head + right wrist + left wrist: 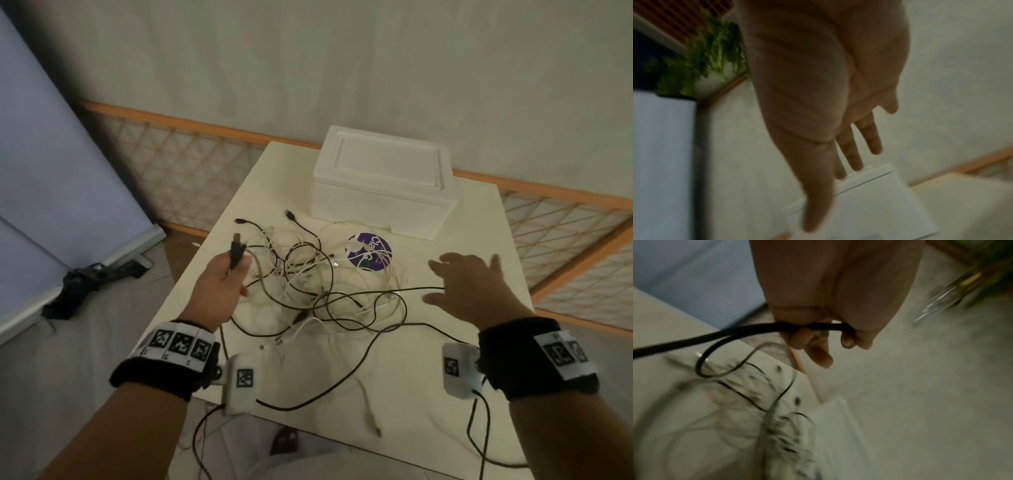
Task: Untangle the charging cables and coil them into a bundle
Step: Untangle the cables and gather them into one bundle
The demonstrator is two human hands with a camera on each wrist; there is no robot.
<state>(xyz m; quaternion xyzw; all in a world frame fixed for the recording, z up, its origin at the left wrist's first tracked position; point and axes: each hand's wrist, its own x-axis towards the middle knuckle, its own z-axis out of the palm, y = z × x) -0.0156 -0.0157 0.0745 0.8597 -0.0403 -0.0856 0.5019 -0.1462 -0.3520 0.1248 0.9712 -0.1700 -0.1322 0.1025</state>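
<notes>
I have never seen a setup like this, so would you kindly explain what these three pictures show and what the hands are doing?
No machine here: a person wears one camera on the head and one on each wrist. The head view looks down at a white table with a tangle of black and white cables, a white foam box and a purple sticker. The left hand grips a black cable near its plug; the left wrist view shows its fingers curled round it. The right hand hovers open, holding nothing, as the right wrist view confirms.
</notes>
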